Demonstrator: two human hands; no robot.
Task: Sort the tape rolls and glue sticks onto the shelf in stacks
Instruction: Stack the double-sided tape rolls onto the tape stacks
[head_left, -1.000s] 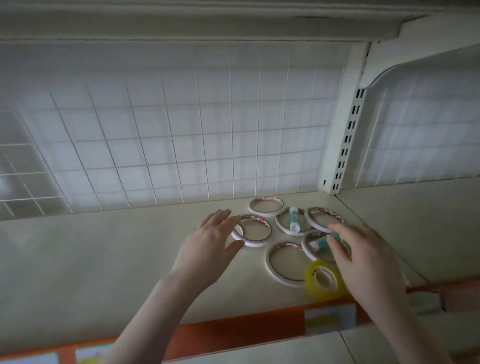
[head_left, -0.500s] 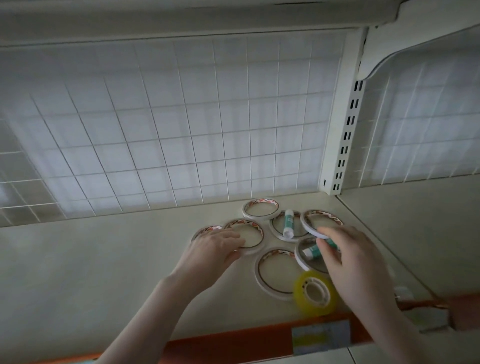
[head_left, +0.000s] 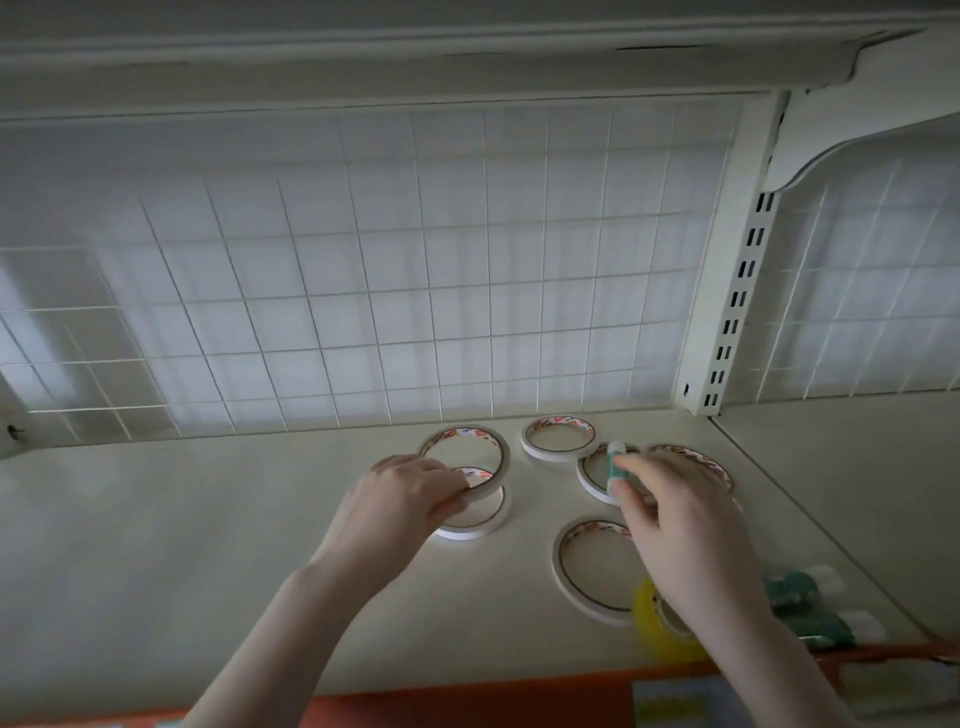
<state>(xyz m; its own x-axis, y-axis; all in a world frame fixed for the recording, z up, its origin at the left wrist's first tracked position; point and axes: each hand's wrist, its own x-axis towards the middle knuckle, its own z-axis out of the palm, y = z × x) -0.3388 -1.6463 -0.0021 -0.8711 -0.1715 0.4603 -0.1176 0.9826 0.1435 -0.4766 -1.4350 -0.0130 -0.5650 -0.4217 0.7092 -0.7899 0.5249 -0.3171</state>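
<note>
Several thin white tape rolls lie flat on the cream shelf (head_left: 208, 545). My left hand (head_left: 410, 499) grips one white tape roll (head_left: 480, 480) and holds it over a second roll (head_left: 467, 527), just in front of a third roll (head_left: 465, 444). My right hand (head_left: 685, 530) pinches a green and white glue stick (head_left: 614, 465) above another roll (head_left: 589, 475). More rolls lie at the back (head_left: 558, 438), behind my right hand (head_left: 698, 460) and in front (head_left: 584, 569). A yellow tape roll (head_left: 654, 631) is partly hidden under my right wrist.
Green and white glue sticks (head_left: 800, 597) lie near the shelf's front right. A wire grid (head_left: 363, 312) closes the back, and a slotted white upright (head_left: 737, 291) stands at the right. An orange strip (head_left: 467, 696) runs along the front edge. Another shelf hangs overhead.
My left hand has taken hold of a white roll and brought it over another at the left. My right hand has moved back to the glue stick in the ring and closed on it.
</note>
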